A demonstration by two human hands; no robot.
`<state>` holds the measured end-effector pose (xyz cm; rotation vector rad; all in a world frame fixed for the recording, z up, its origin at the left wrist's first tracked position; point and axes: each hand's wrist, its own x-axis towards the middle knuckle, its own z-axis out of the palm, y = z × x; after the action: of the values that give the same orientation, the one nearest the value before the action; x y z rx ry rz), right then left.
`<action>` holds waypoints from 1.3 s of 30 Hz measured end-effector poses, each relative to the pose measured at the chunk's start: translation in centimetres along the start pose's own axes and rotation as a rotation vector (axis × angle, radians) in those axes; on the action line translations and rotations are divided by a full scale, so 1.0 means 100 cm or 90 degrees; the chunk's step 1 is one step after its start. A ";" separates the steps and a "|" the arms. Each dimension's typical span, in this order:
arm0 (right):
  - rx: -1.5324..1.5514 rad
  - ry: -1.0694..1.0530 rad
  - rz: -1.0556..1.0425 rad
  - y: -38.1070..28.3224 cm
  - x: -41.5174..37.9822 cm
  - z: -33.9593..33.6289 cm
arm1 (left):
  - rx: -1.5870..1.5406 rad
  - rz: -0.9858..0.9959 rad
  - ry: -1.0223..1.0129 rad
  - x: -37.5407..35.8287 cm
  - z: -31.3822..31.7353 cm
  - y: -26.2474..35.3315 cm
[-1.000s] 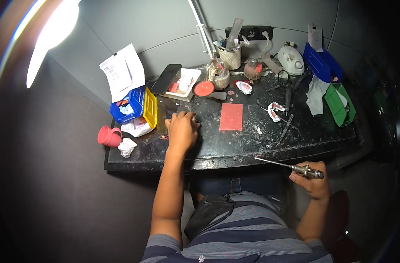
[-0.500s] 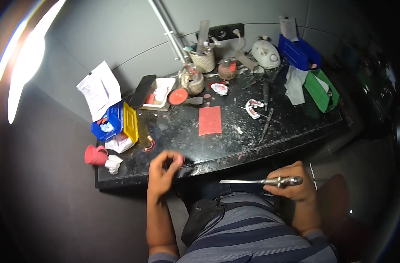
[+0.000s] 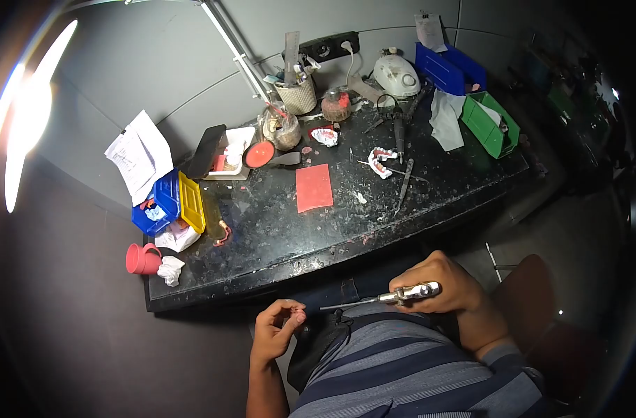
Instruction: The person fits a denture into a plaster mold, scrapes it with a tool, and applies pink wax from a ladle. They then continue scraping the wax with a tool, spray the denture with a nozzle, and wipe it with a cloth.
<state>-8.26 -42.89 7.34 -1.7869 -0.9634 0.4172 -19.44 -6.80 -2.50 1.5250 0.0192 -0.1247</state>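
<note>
My right hand (image 3: 440, 282) is wrapped around the shiny handle of a metal tool with a long, narrow blade (image 3: 405, 292). The blade points left, in front of my striped shirt. Its tip ends a short way from my left hand (image 3: 276, 327), whose thumb and fingers are pinched together. Something small and pinkish may be between those fingertips, but I cannot make it out. Both hands are off the bench, below its front edge. On the bench lie a pink wax sheet (image 3: 314, 188) and a dental arch with pink gums and white teeth (image 3: 381, 164).
Beyond the hands stands the black, stained bench (image 3: 262, 237). It bears a second dental piece (image 3: 325, 136), a dark knife-like tool (image 3: 405, 187), a white tray (image 3: 245, 143), a red mug (image 3: 142, 259), a yellow bin (image 3: 191, 202) and a green bin (image 3: 490, 125). A bright lamp (image 3: 36, 118) hangs left.
My left hand has come down off the bench edge and closed into a tighter pinch. My right hand has brought the tool left, nearer to it. The whole view has shifted slightly.
</note>
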 end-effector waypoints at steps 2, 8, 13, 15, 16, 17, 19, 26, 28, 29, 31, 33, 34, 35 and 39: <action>-0.002 0.044 -0.031 0.000 0.000 0.003 | 0.021 -0.008 -0.004 0.004 0.003 0.002; -0.045 0.000 0.030 0.006 -0.001 0.006 | 0.078 0.034 -0.001 0.013 0.014 0.011; -0.024 0.037 0.045 0.003 -0.003 0.009 | -0.079 0.029 0.072 0.020 0.031 0.020; -0.036 0.046 0.049 -0.001 -0.002 0.006 | -0.101 0.045 0.059 0.022 0.032 0.016; -0.041 0.080 0.051 -0.005 0.000 0.009 | -0.108 0.047 0.056 0.023 0.034 0.017; -0.046 0.115 0.052 -0.006 0.001 0.012 | -0.106 0.042 0.062 0.022 0.034 0.017; -0.049 0.113 0.047 -0.005 0.003 0.014 | -0.060 0.053 0.047 0.022 0.035 0.017; -0.054 0.040 0.029 0.001 0.002 0.014 | -0.068 0.045 0.052 0.021 0.034 0.017; -0.041 0.058 0.035 -0.004 0.001 0.012 | -0.071 0.037 0.055 0.023 0.034 0.017; -0.024 0.073 0.046 -0.006 0.001 0.012 | -0.077 0.021 0.060 0.023 0.034 0.016; -0.032 0.080 0.052 -0.007 0.001 0.010 | -0.055 0.018 0.047 0.021 0.034 0.016; -0.061 0.066 0.069 -0.008 0.001 0.009 | 0.013 0.031 0.064 0.020 0.036 0.015; -0.064 0.071 0.071 -0.008 0.001 0.009 | 0.044 0.039 0.058 0.020 0.035 0.015; -0.069 0.070 0.067 -0.008 0.001 0.009 | 0.043 0.042 0.052 0.019 0.034 0.014; -0.079 0.049 0.031 -0.003 0.003 0.010 | 0.064 0.041 0.063 0.020 0.035 0.013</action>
<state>-8.85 -42.03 7.24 -1.9274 -0.9107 0.3222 -17.58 -10.40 -1.19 1.6295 0.0435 0.0020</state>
